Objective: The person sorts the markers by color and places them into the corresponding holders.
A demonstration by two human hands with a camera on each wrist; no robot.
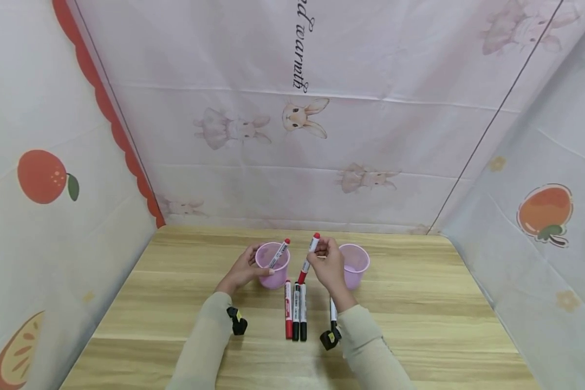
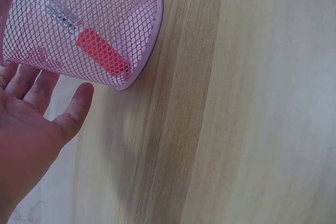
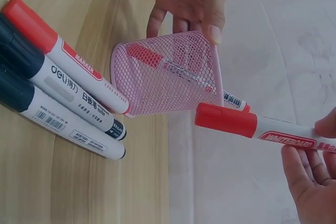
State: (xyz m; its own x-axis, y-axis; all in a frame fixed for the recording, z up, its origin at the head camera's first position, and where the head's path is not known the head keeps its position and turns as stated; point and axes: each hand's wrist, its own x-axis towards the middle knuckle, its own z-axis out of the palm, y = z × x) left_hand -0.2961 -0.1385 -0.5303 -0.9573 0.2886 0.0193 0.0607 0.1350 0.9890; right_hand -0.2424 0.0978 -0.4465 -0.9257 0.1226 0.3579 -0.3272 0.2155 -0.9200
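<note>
While your left hand point(image 1: 245, 269) holds the pink mesh pen cup point(image 1: 274, 280), the narrow grip of your right hand point(image 1: 330, 268) pinches a red whiteboard marker point(image 3: 286, 139) above the worktop point(image 1: 414, 309), between this cup and the other pen cup point(image 1: 353, 279). The marker's long axis stands steep but tilted, with the red cap point(image 3: 226, 120) pointing down. The step in hand seems to be filling the held cup, so the next move probably calls for bringing the cap over its rim.
</note>
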